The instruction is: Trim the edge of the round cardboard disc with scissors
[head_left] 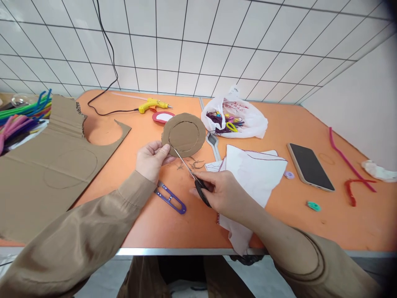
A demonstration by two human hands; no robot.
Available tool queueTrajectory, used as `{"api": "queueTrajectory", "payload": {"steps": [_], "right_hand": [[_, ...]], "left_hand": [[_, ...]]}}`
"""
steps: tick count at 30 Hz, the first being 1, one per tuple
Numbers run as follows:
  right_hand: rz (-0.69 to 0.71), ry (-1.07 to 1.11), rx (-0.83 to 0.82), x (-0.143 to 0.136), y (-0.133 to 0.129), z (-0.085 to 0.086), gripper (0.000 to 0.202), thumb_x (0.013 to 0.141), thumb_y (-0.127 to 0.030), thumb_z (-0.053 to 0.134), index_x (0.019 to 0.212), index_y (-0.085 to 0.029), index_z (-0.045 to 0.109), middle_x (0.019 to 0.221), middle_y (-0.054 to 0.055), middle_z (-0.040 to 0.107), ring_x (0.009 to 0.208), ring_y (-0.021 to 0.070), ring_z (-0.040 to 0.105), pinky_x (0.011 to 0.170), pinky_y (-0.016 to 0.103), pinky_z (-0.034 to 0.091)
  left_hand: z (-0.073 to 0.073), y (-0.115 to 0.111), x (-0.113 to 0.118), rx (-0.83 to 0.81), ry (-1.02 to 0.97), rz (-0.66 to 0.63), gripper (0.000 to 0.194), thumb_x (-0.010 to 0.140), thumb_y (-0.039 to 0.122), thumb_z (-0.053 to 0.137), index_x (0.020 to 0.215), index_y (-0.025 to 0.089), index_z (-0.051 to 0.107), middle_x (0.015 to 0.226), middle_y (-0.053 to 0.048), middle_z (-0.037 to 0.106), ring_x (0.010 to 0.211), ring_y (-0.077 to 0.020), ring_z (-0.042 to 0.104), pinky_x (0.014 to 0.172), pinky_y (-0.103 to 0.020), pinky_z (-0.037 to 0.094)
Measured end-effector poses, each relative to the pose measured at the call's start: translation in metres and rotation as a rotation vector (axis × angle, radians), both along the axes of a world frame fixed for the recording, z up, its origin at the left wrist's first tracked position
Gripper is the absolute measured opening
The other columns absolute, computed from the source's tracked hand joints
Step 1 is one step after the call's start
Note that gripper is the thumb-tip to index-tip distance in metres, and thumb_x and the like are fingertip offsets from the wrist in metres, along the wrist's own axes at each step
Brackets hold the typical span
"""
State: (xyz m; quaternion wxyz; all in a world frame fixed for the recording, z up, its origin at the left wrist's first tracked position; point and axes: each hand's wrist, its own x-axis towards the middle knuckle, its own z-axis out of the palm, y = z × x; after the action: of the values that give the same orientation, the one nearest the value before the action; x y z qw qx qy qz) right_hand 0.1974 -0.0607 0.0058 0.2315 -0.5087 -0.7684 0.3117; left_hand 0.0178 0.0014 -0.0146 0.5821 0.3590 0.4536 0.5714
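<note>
My left hand point(154, 159) pinches the lower left rim of a round cardboard disc point(186, 134), held up above the table. An inner circle is marked or cut on the disc, and part of that line looks like a slit. My right hand point(221, 190) grips black-handled scissors point(203, 193), whose metal blades point up and left to the inner circle's lower left edge. Whether the tips go through the cardboard I cannot tell. Dark scraps point(197, 162) lie on the table just below the disc. A purple slotted strip point(170, 198) rests beneath my hands.
Cardboard sheet point(27, 178) with a cut-out covers the left, pipe cleaners point(25, 116) on it. Behind are a yellow glue gun point(151, 104) with cord and a white bag point(251, 120) of threads. White cloth point(254, 169), a phone point(310, 166) and a red pipe cleaner point(350, 192) lie right.
</note>
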Motion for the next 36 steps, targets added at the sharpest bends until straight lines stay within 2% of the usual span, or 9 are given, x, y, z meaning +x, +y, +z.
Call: {"api": "queueTrajectory", "payload": {"steps": [6, 15, 23, 27, 30, 36], "right_hand": [[-0.006, -0.033, -0.005, 0.0014, 0.0014, -0.0002, 0.02, 0.079, -0.022, 0.059, 0.063, -0.02, 0.047, 0.052, -0.006, 0.036, 0.051, 0.0101, 0.03, 0.048, 0.025, 0.024], [0.007, 0.06, -0.042, 0.002, 0.0024, 0.0008, 0.03, 0.079, -0.027, 0.061, 0.06, -0.02, 0.039, 0.054, -0.007, 0.03, 0.054, 0.0098, 0.027, 0.05, 0.025, 0.026], [-0.024, 0.258, -0.306, 0.0028, 0.0067, -0.0001, 0.028, 0.074, -0.036, 0.068, 0.059, -0.02, 0.051, 0.051, -0.005, 0.038, 0.048, 0.0102, 0.039, 0.047, 0.026, 0.033], [-0.085, 0.365, -0.464, 0.0019, 0.0077, 0.0008, 0.027, 0.068, -0.041, 0.075, 0.069, -0.017, 0.061, 0.053, -0.004, 0.045, 0.047, 0.0111, 0.045, 0.045, 0.026, 0.04], [-0.124, 0.407, -0.521, 0.0011, 0.0079, 0.0023, 0.027, 0.063, -0.039, 0.078, 0.071, -0.016, 0.064, 0.052, -0.004, 0.048, 0.047, 0.0112, 0.049, 0.044, 0.025, 0.043], [-0.167, 0.517, -0.602, 0.0003, 0.0093, 0.0058, 0.034, 0.058, -0.039, 0.077, 0.079, -0.014, 0.068, 0.049, -0.003, 0.055, 0.042, 0.011, 0.052, 0.037, 0.023, 0.04]], "left_hand": [[0.0, -0.0013, 0.0004, 0.051, 0.035, 0.023, 0.03, 0.054, 0.028, 0.084, 0.074, 0.013, 0.067, 0.073, -0.004, 0.073, 0.069, -0.0164, 0.07, 0.067, -0.027, 0.059], [0.0018, -0.0032, 0.0011, 0.12, 0.071, 0.023, 0.025, 0.058, 0.027, 0.081, 0.075, 0.014, 0.07, 0.073, -0.004, 0.074, 0.071, -0.0176, 0.071, 0.068, -0.029, 0.059], [0.0011, -0.0016, -0.0007, 0.096, 0.095, 0.045, 0.031, 0.053, 0.031, 0.085, 0.076, 0.013, 0.072, 0.073, -0.005, 0.075, 0.069, -0.0181, 0.07, 0.064, -0.028, 0.057], [0.0011, -0.0015, -0.0006, 0.073, 0.084, 0.052, 0.032, 0.052, 0.031, 0.086, 0.075, 0.013, 0.072, 0.072, -0.005, 0.075, 0.067, -0.0174, 0.07, 0.063, -0.027, 0.057], [0.0013, -0.0015, -0.0006, 0.06, 0.09, 0.055, 0.033, 0.051, 0.032, 0.086, 0.075, 0.013, 0.072, 0.071, -0.005, 0.074, 0.066, -0.017, 0.07, 0.062, -0.027, 0.058], [0.0031, -0.0019, -0.0006, 0.034, 0.056, 0.038, 0.036, 0.048, 0.033, 0.087, 0.073, 0.013, 0.072, 0.069, -0.004, 0.074, 0.063, -0.0155, 0.069, 0.059, -0.025, 0.058]]}}
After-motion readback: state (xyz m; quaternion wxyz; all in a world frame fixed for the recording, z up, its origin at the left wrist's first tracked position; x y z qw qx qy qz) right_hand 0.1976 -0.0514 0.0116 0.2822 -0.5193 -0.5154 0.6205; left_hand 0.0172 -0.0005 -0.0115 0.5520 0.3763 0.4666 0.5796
